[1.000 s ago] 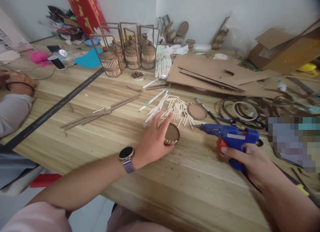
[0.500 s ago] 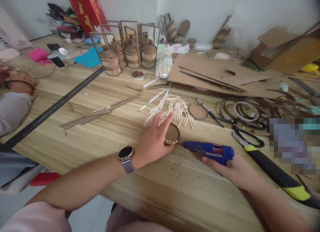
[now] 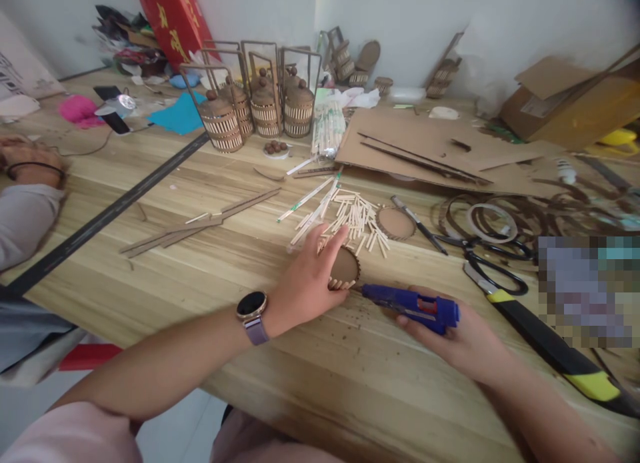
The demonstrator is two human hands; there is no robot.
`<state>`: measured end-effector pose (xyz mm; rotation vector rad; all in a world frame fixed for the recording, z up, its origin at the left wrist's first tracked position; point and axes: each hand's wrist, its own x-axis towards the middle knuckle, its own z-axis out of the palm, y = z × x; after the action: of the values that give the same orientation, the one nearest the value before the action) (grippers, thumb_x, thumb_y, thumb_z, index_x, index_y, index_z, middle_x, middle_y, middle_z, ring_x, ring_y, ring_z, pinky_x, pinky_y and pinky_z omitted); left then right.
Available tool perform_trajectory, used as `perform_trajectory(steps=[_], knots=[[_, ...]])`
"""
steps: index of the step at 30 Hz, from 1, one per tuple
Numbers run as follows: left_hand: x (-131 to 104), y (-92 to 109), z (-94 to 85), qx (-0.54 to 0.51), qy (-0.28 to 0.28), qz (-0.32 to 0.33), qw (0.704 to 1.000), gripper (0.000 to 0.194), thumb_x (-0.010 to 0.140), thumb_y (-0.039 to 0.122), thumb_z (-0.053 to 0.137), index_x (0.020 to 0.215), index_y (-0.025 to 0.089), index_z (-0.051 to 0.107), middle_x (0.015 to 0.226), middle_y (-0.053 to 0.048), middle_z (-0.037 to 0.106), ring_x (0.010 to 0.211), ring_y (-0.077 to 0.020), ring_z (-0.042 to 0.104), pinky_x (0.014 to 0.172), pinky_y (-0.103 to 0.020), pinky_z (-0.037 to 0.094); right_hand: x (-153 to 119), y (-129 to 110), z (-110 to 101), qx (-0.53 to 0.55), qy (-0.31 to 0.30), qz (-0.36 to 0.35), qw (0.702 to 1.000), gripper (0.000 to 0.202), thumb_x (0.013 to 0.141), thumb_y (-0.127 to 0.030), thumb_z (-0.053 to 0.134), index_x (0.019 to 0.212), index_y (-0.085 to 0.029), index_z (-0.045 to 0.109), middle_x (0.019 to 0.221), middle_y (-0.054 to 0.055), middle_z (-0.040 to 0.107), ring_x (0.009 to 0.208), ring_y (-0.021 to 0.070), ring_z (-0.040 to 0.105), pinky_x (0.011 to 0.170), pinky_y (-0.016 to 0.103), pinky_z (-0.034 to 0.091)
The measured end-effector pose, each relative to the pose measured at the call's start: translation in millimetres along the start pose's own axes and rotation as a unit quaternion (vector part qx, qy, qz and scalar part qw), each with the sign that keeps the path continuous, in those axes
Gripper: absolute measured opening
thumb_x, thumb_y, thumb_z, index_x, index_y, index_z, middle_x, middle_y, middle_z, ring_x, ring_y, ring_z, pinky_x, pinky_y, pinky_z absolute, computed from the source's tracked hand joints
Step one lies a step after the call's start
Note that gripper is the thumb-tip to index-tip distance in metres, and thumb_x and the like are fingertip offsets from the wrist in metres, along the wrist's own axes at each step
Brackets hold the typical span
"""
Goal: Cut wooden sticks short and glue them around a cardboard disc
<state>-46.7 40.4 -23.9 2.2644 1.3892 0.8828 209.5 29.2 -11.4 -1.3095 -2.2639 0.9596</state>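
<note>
My left hand [image 3: 311, 276], with a watch on its wrist, grips a round brown cardboard disc [image 3: 345, 266] on the table. The thumb lies along the near edge and the fingers reach over the far left side. Short pale sticks stand along the disc's near rim. In my right hand [image 3: 465, 336] is a blue glue gun [image 3: 410, 304], its nozzle pointing left at the rim beside my left thumb. Just beyond lies a pile of short wooden sticks [image 3: 355, 213], with a second cardboard disc [image 3: 396, 222] to its right.
Several lantern-like baskets [image 3: 265, 106] stand at the back. Cardboard sheets [image 3: 415, 143], scissors [image 3: 500, 270], a tape roll [image 3: 493, 222] and a black-yellow cutter [image 3: 545, 336] lie to the right. Brown strips [image 3: 200, 223] lie left. Another person's arm [image 3: 27, 196] rests at the left edge.
The glue gun and my right hand have shifted slightly left and tilted, nozzle still near the disc's rim. My left hand and the disc have stayed put.
</note>
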Motion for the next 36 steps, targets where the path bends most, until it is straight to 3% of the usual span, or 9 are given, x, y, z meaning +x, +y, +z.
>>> perform_trajectory(steps=[16,26,31,36], knots=[[1.0,0.6,-0.7,0.009,-0.007,0.000,1.000,0.100,0.072,0.016,0.077,0.150,0.024,0.014,0.147,-0.018,0.028,0.141,-0.0349,0.029,0.115,-0.054,0.034,1.4,-8.8,-3.3,-0.032,-0.004,-0.010,0.999,0.018,0.087,-0.035,0.055,0.083,-0.021,0.065,0.073,0.004,0.071,0.062,0.0177,0.066,0.056,0.028,0.053],[1.1,0.6,-1.7,-0.001,-0.002,0.003,1.000,0.102,0.072,0.016,0.075,0.150,0.032,0.011,0.147,-0.016,0.029,0.141,-0.0358,0.031,0.112,-0.057,0.036,-0.5,-6.2,-1.3,-0.037,0.008,-0.017,0.999,0.016,0.086,-0.035,0.055,0.082,-0.023,0.064,0.072,0.004,0.070,0.063,0.0191,0.066,0.059,0.030,0.054],[1.4,0.7,-1.9,0.001,-0.006,0.003,1.000,0.101,0.073,0.017,0.076,0.150,0.032,0.011,0.147,-0.015,0.029,0.141,-0.0353,0.031,0.113,-0.057,0.035,-2.0,-3.5,3.2,-0.042,0.044,-0.034,0.998,0.022,0.088,-0.041,0.055,0.075,-0.023,0.059,0.065,0.002,0.063,0.059,0.0182,0.062,0.055,0.029,0.050],[1.0,1.8,-3.5,0.009,-0.013,0.005,1.000,0.104,0.072,0.017,0.077,0.150,0.031,0.010,0.147,-0.016,0.029,0.140,-0.0354,0.032,0.111,-0.057,0.037,-0.7,2.9,-0.7,-0.005,0.161,0.051,0.986,0.021,0.085,-0.045,0.062,0.084,-0.024,0.064,0.075,0.003,0.069,0.068,0.0204,0.065,0.062,0.031,0.053]])
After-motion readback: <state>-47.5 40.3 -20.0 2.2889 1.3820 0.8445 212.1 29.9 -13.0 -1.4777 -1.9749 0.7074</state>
